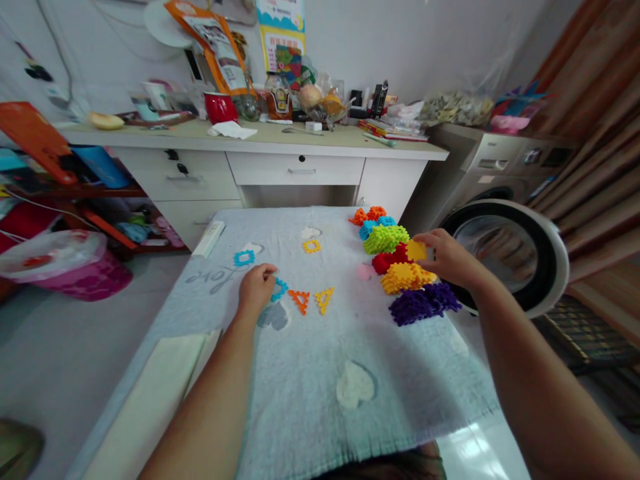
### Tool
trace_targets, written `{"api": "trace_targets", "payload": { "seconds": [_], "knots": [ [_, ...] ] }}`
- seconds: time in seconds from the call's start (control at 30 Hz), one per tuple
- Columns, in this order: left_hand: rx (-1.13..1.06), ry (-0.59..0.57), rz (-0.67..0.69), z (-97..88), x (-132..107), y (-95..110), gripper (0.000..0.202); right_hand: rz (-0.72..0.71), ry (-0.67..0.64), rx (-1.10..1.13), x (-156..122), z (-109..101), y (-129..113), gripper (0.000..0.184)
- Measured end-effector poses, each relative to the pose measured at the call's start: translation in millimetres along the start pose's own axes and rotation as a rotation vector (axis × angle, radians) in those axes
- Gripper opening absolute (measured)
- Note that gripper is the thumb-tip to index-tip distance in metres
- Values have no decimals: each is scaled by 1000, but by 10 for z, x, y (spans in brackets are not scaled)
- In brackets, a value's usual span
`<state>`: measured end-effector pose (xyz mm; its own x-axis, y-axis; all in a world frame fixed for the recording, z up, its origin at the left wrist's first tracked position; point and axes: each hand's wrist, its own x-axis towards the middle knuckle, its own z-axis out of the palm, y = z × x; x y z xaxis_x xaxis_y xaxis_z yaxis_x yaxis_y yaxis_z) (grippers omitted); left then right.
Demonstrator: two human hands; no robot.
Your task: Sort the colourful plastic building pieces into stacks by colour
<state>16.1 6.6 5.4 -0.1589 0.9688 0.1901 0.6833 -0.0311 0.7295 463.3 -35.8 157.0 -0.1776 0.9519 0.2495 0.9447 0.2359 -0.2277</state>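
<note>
My right hand (445,257) pinches a yellow toothed building piece (416,251), square in shape, above the stacked pieces. Below it are a red stack (387,260), a yellow stack (400,278) and a purple stack (425,304). My left hand (257,287), fingers curled together, rests beside a blue ring-shaped piece (281,289) and partly covers it; whether the fingertips hold anything is hidden. To its right lie an orange triangle (301,301) and a yellow triangle (323,300). Farther back are a blue square frame (245,257) and a yellow ring (311,247).
Lime stack (385,239), blue stack (373,227) and orange stack (369,215) line the cloth-covered table's (310,387) right side. A white box (209,240) sits at the left edge. Beyond stand a cluttered counter (320,141) and a washing machine with its door (560,260) ajar.
</note>
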Motion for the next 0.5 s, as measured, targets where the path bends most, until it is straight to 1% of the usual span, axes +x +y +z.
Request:
{"api": "trace_targets", "payload": {
  "seconds": [0.1,0.23,0.37,0.5],
  "knots": [
    [-3,-2,4,-10,-6,14,25,27,-121,-58,-63,-7,236,50],
    [-3,-3,6,-8,-6,14,26,43,-222,-70,-138,34,382,52],
    [3,0,7,-1,0,-3,26,54,-229,-52,-179,94,469,53],
    [13,-4,-2,0,3,-12,27,59,-216,-32,-193,146,501,56]
  ]
}}
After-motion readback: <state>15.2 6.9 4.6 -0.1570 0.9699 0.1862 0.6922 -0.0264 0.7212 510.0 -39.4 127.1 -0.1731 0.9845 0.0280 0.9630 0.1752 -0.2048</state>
